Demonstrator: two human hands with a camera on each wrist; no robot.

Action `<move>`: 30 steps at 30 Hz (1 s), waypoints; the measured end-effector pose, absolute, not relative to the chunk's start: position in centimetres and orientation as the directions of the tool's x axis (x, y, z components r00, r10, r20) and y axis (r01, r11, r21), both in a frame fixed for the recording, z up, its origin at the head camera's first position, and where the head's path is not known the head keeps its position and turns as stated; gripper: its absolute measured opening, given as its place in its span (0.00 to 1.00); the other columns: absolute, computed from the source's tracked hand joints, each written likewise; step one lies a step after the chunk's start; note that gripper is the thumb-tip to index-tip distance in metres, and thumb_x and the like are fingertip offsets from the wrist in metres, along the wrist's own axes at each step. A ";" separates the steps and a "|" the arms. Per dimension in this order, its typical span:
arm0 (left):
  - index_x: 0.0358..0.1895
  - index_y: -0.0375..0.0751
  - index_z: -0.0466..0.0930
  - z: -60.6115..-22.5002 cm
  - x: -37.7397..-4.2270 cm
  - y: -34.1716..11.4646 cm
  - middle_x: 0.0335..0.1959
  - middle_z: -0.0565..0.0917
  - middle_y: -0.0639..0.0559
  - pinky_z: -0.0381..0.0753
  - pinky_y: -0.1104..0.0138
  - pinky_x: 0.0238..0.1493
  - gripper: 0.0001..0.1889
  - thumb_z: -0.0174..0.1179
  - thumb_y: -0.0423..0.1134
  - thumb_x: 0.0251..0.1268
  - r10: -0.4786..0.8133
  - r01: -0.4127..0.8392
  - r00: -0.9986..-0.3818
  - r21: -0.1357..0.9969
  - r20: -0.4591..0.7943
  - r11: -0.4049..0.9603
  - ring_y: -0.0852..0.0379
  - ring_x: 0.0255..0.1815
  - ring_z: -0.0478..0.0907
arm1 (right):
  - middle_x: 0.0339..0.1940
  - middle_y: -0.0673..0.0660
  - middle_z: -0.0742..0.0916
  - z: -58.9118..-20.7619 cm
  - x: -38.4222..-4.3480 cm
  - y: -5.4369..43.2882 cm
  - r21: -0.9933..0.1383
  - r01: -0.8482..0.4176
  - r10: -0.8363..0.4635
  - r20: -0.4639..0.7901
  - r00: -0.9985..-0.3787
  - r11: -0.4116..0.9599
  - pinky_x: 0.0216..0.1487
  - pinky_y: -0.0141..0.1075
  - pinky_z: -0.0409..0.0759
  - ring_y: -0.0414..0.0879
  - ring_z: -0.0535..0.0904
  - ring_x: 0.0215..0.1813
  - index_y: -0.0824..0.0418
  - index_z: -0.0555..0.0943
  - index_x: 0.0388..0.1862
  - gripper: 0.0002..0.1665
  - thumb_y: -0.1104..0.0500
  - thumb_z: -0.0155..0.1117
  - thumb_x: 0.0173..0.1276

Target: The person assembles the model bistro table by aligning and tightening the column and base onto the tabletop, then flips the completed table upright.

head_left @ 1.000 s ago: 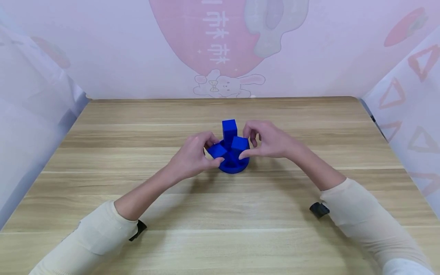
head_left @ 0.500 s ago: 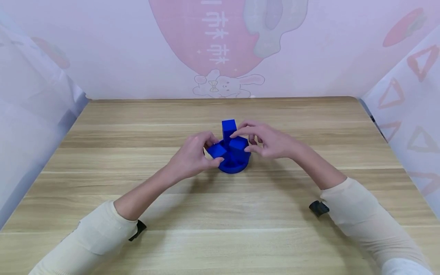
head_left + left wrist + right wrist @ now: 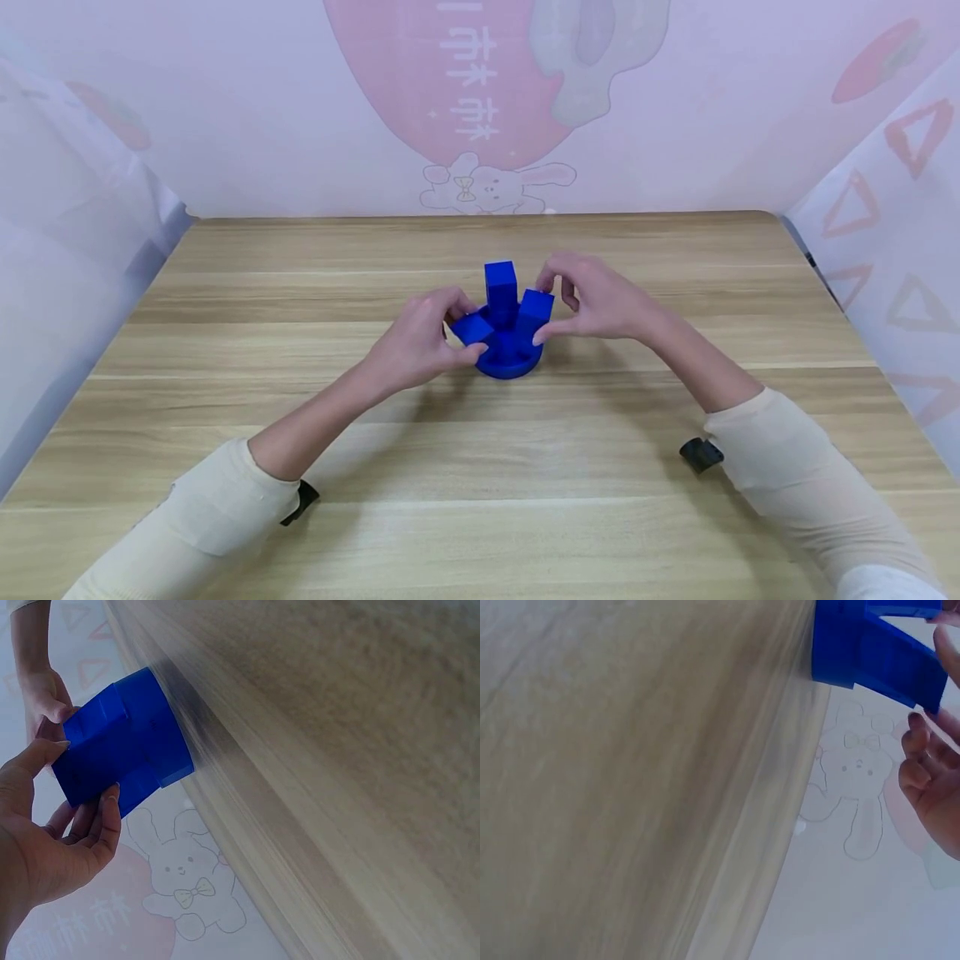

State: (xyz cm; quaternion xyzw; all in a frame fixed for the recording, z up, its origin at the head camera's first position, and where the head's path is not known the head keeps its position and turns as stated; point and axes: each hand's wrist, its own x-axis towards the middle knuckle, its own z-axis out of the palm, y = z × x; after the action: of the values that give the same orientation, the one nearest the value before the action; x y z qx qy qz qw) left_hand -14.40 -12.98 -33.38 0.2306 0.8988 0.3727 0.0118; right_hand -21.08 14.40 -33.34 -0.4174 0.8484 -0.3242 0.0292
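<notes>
A round blue base (image 3: 510, 368) stands on the table, carrying three blue square-topped pieces. My left hand (image 3: 427, 342) pinches the left piece (image 3: 472, 328), which leans outward, between thumb and fingers; the left wrist view shows the thumb and fingertips on opposite sides of the blue piece (image 3: 94, 761). On the other side, my right hand (image 3: 596, 296) holds the right piece (image 3: 537, 307), thumb at its near side and forefinger at its far side. The back piece (image 3: 501, 283) stands upright, untouched. In the right wrist view the right hand (image 3: 937, 795) is partly cut off.
The wood-grain table (image 3: 480, 467) extends around the base. A pale printed backdrop (image 3: 262, 108) rises along its back edge, with white sheets at both sides. Small black objects (image 3: 701, 455) sit beside the sleeves.
The right hand's fingers went over the top of the right piece, then took it by its sides. That piece has shifted right and stands higher. The left hand stays put.
</notes>
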 end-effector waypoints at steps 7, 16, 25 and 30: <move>0.47 0.31 0.82 -33.4 -14.4 -12.9 0.39 0.86 0.43 0.82 0.62 0.38 0.18 0.76 0.35 0.58 0.423 0.405 -0.894 0.676 0.150 0.616 0.44 0.39 0.82 | 0.47 0.57 0.84 -33.4 -21.1 15.1 -0.616 -0.698 -0.787 0.196 -0.585 0.365 0.32 0.47 0.77 0.46 0.76 0.31 0.67 0.80 0.62 0.30 0.62 0.78 0.62; 0.47 0.31 0.82 -33.4 -14.4 -12.9 0.39 0.86 0.43 0.83 0.62 0.37 0.18 0.76 0.35 0.58 0.427 0.407 -0.892 0.682 0.153 0.608 0.44 0.39 0.82 | 0.31 0.54 0.78 -33.4 -20.6 14.7 -0.567 -0.703 -0.720 0.255 -0.645 0.429 0.30 0.34 0.72 0.45 0.73 0.26 0.60 0.73 0.31 0.28 0.54 0.88 0.51; 0.46 0.31 0.82 -33.5 -14.4 -12.9 0.38 0.86 0.44 0.82 0.62 0.36 0.18 0.77 0.35 0.57 0.426 0.412 -0.890 0.679 0.160 0.607 0.43 0.38 0.81 | 0.43 0.54 0.84 -33.4 -20.7 15.4 -0.657 -0.680 -0.791 0.205 -0.577 0.326 0.29 0.38 0.74 0.48 0.76 0.30 0.65 0.82 0.52 0.28 0.57 0.85 0.56; 0.46 0.31 0.82 -33.4 -14.3 -12.9 0.37 0.86 0.44 0.82 0.63 0.36 0.17 0.77 0.34 0.57 0.427 0.415 -0.890 0.679 0.163 0.606 0.43 0.38 0.82 | 0.53 0.57 0.84 -33.4 -20.8 16.1 -0.712 -0.648 -0.828 0.171 -0.535 0.271 0.29 0.36 0.73 0.49 0.76 0.35 0.66 0.83 0.59 0.27 0.64 0.79 0.61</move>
State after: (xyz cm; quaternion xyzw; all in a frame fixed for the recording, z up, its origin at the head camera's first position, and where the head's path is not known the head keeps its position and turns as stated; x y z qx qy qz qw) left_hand -14.32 -12.93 -33.44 0.2347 0.8961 0.3767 0.0078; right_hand -20.83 16.09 -33.38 -0.4677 0.7885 -0.3815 0.1180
